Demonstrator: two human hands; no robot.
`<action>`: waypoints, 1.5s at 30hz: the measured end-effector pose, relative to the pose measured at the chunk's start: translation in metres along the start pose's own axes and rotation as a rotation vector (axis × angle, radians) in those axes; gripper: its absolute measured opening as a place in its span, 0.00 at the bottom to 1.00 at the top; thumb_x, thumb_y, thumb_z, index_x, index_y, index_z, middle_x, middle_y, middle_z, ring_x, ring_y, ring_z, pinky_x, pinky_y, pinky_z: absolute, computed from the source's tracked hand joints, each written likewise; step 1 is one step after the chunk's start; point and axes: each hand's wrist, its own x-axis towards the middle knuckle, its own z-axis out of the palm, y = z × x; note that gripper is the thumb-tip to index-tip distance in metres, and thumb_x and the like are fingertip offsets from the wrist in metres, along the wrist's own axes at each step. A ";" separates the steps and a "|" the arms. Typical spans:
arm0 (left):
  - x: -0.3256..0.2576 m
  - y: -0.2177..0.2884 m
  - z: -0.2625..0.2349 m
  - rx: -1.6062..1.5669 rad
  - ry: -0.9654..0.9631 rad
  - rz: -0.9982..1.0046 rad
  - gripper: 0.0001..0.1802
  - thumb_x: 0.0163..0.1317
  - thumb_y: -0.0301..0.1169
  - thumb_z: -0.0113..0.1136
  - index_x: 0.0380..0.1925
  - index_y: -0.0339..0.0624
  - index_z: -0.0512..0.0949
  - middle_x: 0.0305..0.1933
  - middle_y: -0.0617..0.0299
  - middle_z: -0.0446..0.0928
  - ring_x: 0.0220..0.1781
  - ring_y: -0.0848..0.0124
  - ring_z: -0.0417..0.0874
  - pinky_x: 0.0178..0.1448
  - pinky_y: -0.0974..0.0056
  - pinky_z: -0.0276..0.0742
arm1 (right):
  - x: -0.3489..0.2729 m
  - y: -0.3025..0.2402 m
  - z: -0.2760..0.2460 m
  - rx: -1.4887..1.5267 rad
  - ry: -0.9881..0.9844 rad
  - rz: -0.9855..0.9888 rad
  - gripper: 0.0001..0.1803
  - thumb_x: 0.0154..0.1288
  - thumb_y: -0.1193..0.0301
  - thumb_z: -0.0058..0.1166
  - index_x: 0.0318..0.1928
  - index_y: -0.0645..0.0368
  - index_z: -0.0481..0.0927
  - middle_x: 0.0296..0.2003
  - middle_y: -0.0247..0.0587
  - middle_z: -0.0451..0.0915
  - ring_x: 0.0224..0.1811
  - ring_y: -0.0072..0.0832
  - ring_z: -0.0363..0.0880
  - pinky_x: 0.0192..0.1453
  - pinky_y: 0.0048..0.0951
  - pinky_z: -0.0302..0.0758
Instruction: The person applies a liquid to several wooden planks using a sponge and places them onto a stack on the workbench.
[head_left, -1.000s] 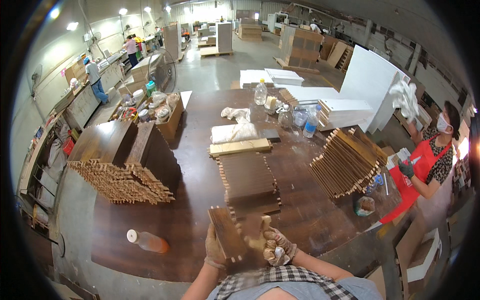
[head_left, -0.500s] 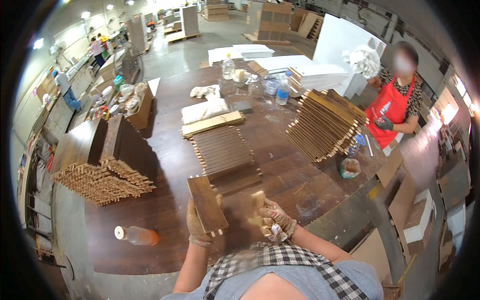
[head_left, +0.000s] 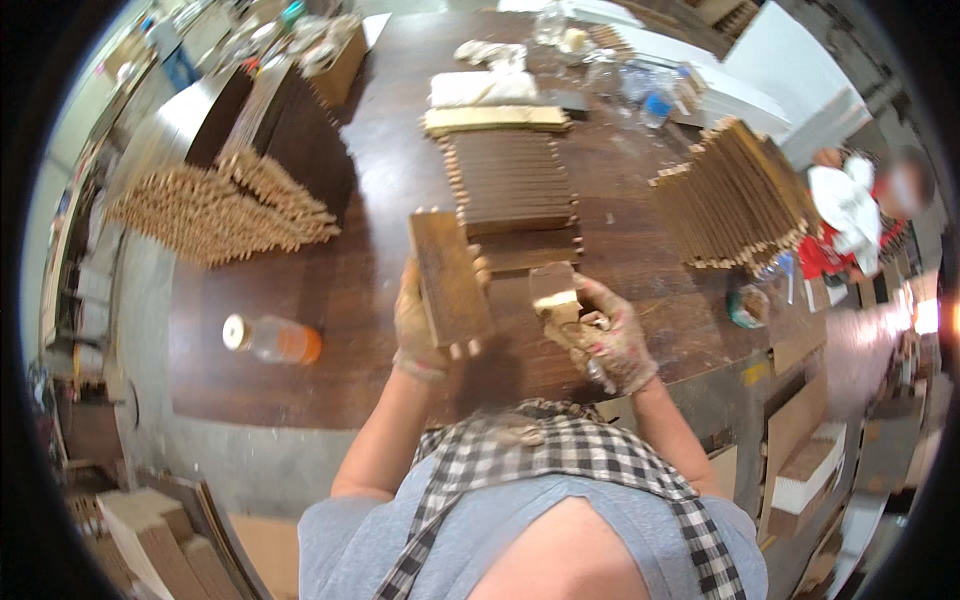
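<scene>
My gloved left hand point(head_left: 412, 325) grips a short dark-brown wooden board point(head_left: 448, 280), held upright with pale dowel pegs at its lower end. To its right, my gloved right hand point(head_left: 622, 340) is closed around what looks like a flat-bladed scraper point(head_left: 553, 283), with a pale edge on its blade. Bunched, crumpled wrapping point(head_left: 585, 330) is in the same hand and hides the handle. The blade is apart from the board. Just beyond both hands lies a row of similar pegged boards point(head_left: 510, 180) on the brown table point(head_left: 390, 200).
Pegged boards are piled at left point(head_left: 215, 215) and right point(head_left: 735, 200). A bottle of orange liquid point(head_left: 275, 338) lies at front left. Behind the row are a pale strip point(head_left: 495, 118) and white cloth point(head_left: 485, 88). A co-worker in red point(head_left: 825, 255) stands at right, near a small tub point(head_left: 748, 305).
The view has tipped down, so the table sits higher in the picture. My right hand has turned the scraper, whose blade now stands up more clearly. My left hand still holds the board.
</scene>
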 end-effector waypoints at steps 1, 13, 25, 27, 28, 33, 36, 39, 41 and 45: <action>0.002 -0.004 0.003 -0.009 0.019 0.027 0.41 0.75 0.56 0.38 0.69 0.26 0.58 0.63 0.34 0.71 0.53 0.51 0.83 0.58 0.53 0.83 | 0.009 0.001 -0.012 -0.241 -0.052 -0.188 0.33 0.56 0.72 0.71 0.64 0.57 0.76 0.48 0.41 0.83 0.41 0.24 0.84 0.44 0.23 0.82; -0.004 -0.015 0.002 0.207 0.133 0.187 0.38 0.75 0.56 0.42 0.66 0.30 0.64 0.57 0.43 0.76 0.53 0.59 0.83 0.60 0.55 0.82 | 0.028 -0.032 0.021 -1.244 -0.299 -0.636 0.24 0.55 0.59 0.67 0.53 0.50 0.84 0.36 0.38 0.82 0.31 0.31 0.85 0.33 0.32 0.81; -0.010 -0.010 0.008 0.245 0.108 0.172 0.37 0.75 0.57 0.41 0.64 0.32 0.66 0.53 0.45 0.79 0.49 0.61 0.85 0.57 0.57 0.83 | 0.024 -0.031 0.001 -1.245 -0.275 -0.533 0.24 0.55 0.62 0.66 0.54 0.50 0.83 0.36 0.37 0.81 0.30 0.31 0.84 0.31 0.31 0.80; -0.010 -0.011 0.009 0.243 0.112 0.178 0.37 0.75 0.57 0.41 0.64 0.32 0.66 0.53 0.46 0.79 0.50 0.61 0.85 0.57 0.57 0.83 | 0.024 -0.032 0.003 -1.174 -0.278 -0.522 0.24 0.56 0.62 0.66 0.54 0.51 0.83 0.36 0.37 0.81 0.30 0.31 0.84 0.32 0.32 0.80; -0.007 -0.014 0.014 0.246 0.155 0.204 0.34 0.76 0.56 0.40 0.64 0.36 0.68 0.53 0.48 0.80 0.49 0.61 0.85 0.54 0.58 0.84 | 0.024 -0.033 0.013 -1.168 -0.290 -0.534 0.24 0.56 0.61 0.66 0.54 0.51 0.83 0.36 0.37 0.81 0.31 0.31 0.84 0.32 0.32 0.80; -0.007 -0.011 0.016 0.253 0.154 0.206 0.34 0.76 0.56 0.40 0.64 0.37 0.68 0.53 0.48 0.80 0.49 0.63 0.85 0.52 0.60 0.85 | 0.025 -0.027 0.020 -1.280 -0.307 -0.591 0.25 0.56 0.61 0.66 0.55 0.52 0.83 0.37 0.38 0.80 0.34 0.31 0.84 0.33 0.32 0.80; -0.009 -0.002 0.000 0.231 0.085 0.156 0.40 0.74 0.59 0.43 0.65 0.31 0.66 0.54 0.44 0.78 0.51 0.62 0.84 0.53 0.62 0.85 | 0.021 -0.027 -0.003 -1.271 -0.230 -0.414 0.25 0.54 0.67 0.67 0.55 0.55 0.82 0.39 0.39 0.81 0.37 0.30 0.85 0.38 0.32 0.82; -0.008 -0.006 0.012 0.300 0.159 0.178 0.36 0.75 0.58 0.41 0.64 0.35 0.67 0.52 0.47 0.79 0.48 0.64 0.85 0.49 0.62 0.87 | 0.021 -0.026 -0.005 -0.831 -0.127 -0.270 0.29 0.52 0.76 0.65 0.58 0.58 0.80 0.42 0.43 0.80 0.38 0.28 0.84 0.40 0.29 0.83; -0.001 -0.015 0.027 0.295 0.214 0.185 0.31 0.77 0.56 0.36 0.62 0.42 0.70 0.49 0.55 0.81 0.44 0.67 0.85 0.46 0.63 0.87 | 0.032 -0.018 0.002 -0.710 -0.037 -0.415 0.31 0.53 0.76 0.65 0.61 0.58 0.77 0.41 0.43 0.80 0.38 0.27 0.83 0.38 0.28 0.83; 0.000 -0.018 0.003 0.080 -0.087 -0.103 0.30 0.77 0.56 0.38 0.64 0.46 0.70 0.52 0.56 0.79 0.48 0.66 0.84 0.51 0.60 0.85 | 0.055 -0.028 0.048 -0.210 0.032 -0.274 0.29 0.58 0.73 0.68 0.60 0.60 0.75 0.41 0.41 0.78 0.38 0.28 0.82 0.36 0.27 0.83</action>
